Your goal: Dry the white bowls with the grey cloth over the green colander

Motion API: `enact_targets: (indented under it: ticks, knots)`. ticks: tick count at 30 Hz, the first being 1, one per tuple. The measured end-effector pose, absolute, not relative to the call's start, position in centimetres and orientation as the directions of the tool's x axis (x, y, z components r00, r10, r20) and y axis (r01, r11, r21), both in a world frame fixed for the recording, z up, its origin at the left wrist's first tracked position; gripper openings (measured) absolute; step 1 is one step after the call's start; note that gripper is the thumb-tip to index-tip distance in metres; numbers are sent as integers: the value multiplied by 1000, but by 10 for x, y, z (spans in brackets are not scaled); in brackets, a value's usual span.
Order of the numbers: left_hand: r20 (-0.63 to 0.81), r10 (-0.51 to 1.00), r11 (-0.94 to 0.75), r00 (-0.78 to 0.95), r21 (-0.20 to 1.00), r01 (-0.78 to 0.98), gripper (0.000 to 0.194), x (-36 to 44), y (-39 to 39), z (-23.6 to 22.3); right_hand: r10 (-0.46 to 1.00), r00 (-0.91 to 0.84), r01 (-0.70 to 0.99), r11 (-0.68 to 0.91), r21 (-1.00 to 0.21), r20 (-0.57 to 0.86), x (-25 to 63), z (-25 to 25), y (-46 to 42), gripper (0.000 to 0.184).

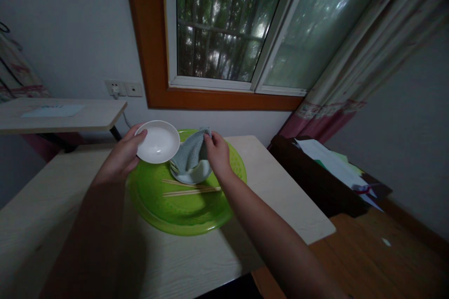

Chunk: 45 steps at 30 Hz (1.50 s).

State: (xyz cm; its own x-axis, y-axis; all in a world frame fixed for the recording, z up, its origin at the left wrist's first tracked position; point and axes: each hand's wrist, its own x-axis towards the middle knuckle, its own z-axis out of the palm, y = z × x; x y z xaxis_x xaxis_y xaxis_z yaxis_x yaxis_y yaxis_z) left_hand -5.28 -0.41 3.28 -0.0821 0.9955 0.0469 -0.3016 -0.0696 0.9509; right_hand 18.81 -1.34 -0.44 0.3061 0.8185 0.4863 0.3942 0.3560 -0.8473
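Above the green tray's far left side, head view: the white bowl [157, 142] is in the left hand [126, 155], clear of the dishes below and to the left of the cloth [190, 152].
Right of the bowl: the cloth hangs from the right hand [218, 155], its lower part draped over a white dish [191, 177] on the tray.
White bowl: round, shallow, plain and glossy, tipped so that its inside faces the camera, with a small bright reflection near the bottom.
Cloth: grey-blue, textured, loosely folded, narrowing to the gripped corner.
Dish under the cloth: white, partly covered; whether more than one is stacked there, I cannot tell.
Left hand: closed on the bowl's left rim, thumb over the edge, fingers mostly hidden behind.
Right hand: narrow, thumb and fingers pinching the cloth's upper corner.
Chopsticks [191, 192]: pale wooden, lying in front of the dish, drawing together towards the right wrist.
Tray [157, 223]: round, bright green, resting on the pale worktop [280, 196] below the window [224, 32].
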Motion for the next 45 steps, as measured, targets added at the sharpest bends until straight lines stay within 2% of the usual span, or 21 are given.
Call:
enact_targets:
  ticks: [3, 7, 10, 16, 19, 22, 24, 26, 27, 29, 31, 38, 41, 45]
  knots:
    - [57, 997, -70, -56, 962, -263, 41, -53, -7, 33, 827, 367, 352, 301, -886, 426, 194, -9, -6, 30]
    - [99, 994, -88, 56, 980, -179, 44, -51, -11, 32, 842, 379, 387, 233, -892, 384, 196, -11, -4, 31]
    - [136, 981, -124, 139, 988, -88, 44, -51, -11, 28, 856, 348, 432, 215, -876, 381, 194, -11, -6, 32]
    - [156, 967, -178, 203, 979, 98, 39, -47, -14, 29, 907, 242, 474, 199, -858, 344, 187, -11, -9, 29]
    - [156, 954, -191, 255, 974, 118, 38, -40, -18, 32, 923, 181, 446, 230, -865, 339, 182, -6, -13, 30]
    - [176, 945, -218, 274, 967, 130, 37, -34, -20, 34, 926, 102, 367, 305, -879, 364, 176, 1, -21, 40]
    - [217, 939, -263, 266, 952, 155, 35, -31, -19, 34, 927, 7, 278, 359, -891, 376, 172, 5, -27, 47]
    - [261, 933, -310, 249, 933, 182, 37, -31, -18, 34, 912, -112, 228, 409, -884, 394, 169, 6, -31, 43]
    - [277, 930, -326, 241, 925, 196, 38, -31, -17, 34, 899, -161, 232, 435, -870, 406, 168, 5, -32, 41]
    - [299, 926, -347, 229, 915, 208, 43, -31, -16, 34, 877, -203, 289, 479, -829, 437, 167, 2, -32, 55]
    - [319, 920, -365, 229, 910, 197, 47, -31, -16, 33, 870, -187, 375, 492, -786, 456, 166, -3, -30, 63]
    - [384, 894, -425, 231, 889, 167, 53, -24, -17, 30, 886, -64, 561, 413, -717, 460, 167, -9, -24, 39]
    - [371, 903, -418, 215, 876, 242, 50, -27, -15, 32, 879, -36, 596, 402, -696, 476, 167, -8, -25, 37]
    - [327, 922, -386, 206, 822, 418, 36, -32, -14, 34, 882, 13, 637, 355, -684, 470, 168, -6, -26, 33]
